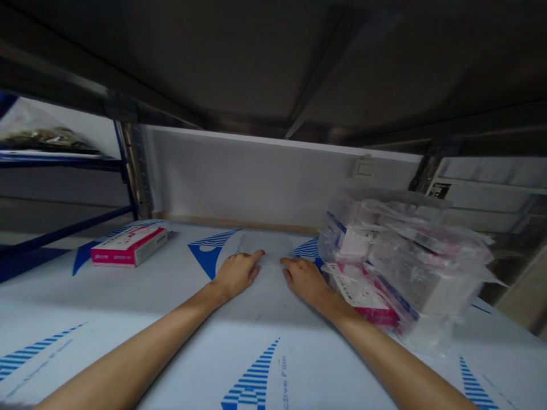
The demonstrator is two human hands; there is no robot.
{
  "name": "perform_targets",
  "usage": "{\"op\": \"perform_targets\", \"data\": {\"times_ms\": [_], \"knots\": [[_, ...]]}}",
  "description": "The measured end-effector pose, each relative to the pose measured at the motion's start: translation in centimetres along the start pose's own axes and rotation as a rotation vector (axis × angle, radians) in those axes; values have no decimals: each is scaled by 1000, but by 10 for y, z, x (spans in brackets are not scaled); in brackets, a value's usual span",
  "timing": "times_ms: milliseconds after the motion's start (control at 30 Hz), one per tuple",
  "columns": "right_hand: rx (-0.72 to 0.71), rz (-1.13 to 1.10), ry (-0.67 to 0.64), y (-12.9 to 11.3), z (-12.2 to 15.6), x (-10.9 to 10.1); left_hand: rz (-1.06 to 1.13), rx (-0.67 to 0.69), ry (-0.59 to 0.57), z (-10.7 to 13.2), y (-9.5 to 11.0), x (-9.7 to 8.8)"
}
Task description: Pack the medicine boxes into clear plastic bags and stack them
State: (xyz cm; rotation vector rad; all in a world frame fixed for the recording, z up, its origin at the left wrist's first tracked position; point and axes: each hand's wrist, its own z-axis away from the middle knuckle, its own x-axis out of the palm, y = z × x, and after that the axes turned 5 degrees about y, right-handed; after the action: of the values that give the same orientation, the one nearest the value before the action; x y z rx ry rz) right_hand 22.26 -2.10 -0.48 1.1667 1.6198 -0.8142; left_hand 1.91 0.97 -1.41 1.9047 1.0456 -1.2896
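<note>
The left hand (pixel 236 275) and right hand (pixel 304 280) are resting palm down on a film-covered shelf (pixel 128 307), fingers open and holding nothing. The right hand is lying just beside a bulging pile of clear plastic bags (pixel 405 267), probably light, soft and slippery, best gripped from underneath. A pink-and-white box (pixel 129 246) is sitting well left.

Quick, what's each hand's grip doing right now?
Left hand: open, flat on the film-covered shelf, holding nothing.
Right hand: open, holding nothing, beside the plastic-wrapped boxes.
</note>
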Motion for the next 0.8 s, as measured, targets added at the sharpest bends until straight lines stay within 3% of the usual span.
{"op": "perform_targets", "data": {"times_ms": [233, 400, 600, 800], "knots": [[50, 46, 32, 4, 7, -12, -45, -12, 29, -1, 0, -8], [-39, 26, 105, 7, 14, -19, -42, 53, 90, 2, 8, -9], [-76, 138, 90, 4, 16, -17, -74, 72, 194, 3, 13, -3], [-35, 105, 54, 2, 17, -20, -18, 49, 90, 6, 14, -6]]}}
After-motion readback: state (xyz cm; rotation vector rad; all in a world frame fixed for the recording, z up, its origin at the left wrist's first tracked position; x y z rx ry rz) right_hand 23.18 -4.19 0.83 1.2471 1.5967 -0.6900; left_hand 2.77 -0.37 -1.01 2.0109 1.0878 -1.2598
